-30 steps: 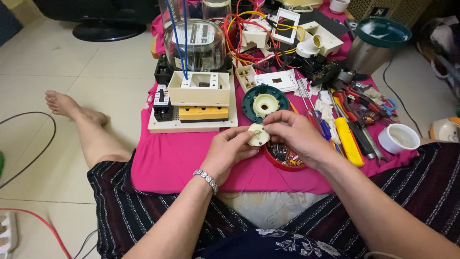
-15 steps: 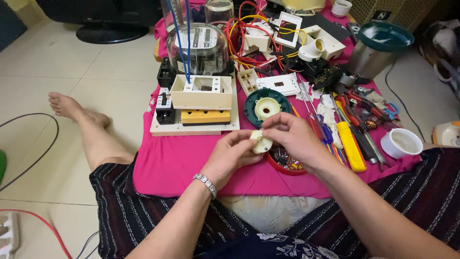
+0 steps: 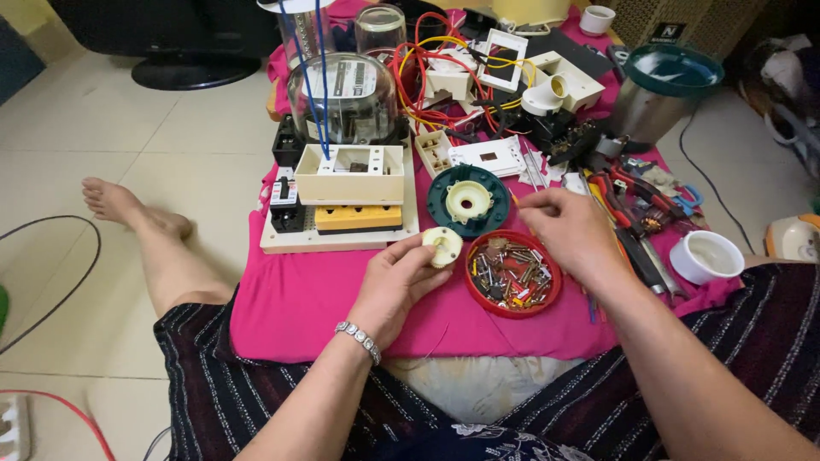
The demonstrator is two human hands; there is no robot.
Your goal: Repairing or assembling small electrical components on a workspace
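Note:
My left hand (image 3: 395,283) holds a small round cream plastic part (image 3: 442,246) by its rim, just above the pink cloth (image 3: 290,299). My right hand (image 3: 571,230) hovers to the right of it, fingers pinched together near the far rim of a red lid (image 3: 512,275) filled with several screws and small metal bits. Whether the pinch holds something I cannot tell. A dark green round base with a cream centre (image 3: 468,200) lies just beyond both hands.
A white board (image 3: 342,235) carries a cream box, a yellow block and black breakers. Behind it stands a glass-domed meter (image 3: 352,98) amid red and yellow wires. Pliers and screwdrivers (image 3: 636,205), a white cup (image 3: 705,256) and a metal pot (image 3: 658,90) lie right.
My right hand has let go of the cream part and moved right and away, over the red lid. My left hand keeps the part alone.

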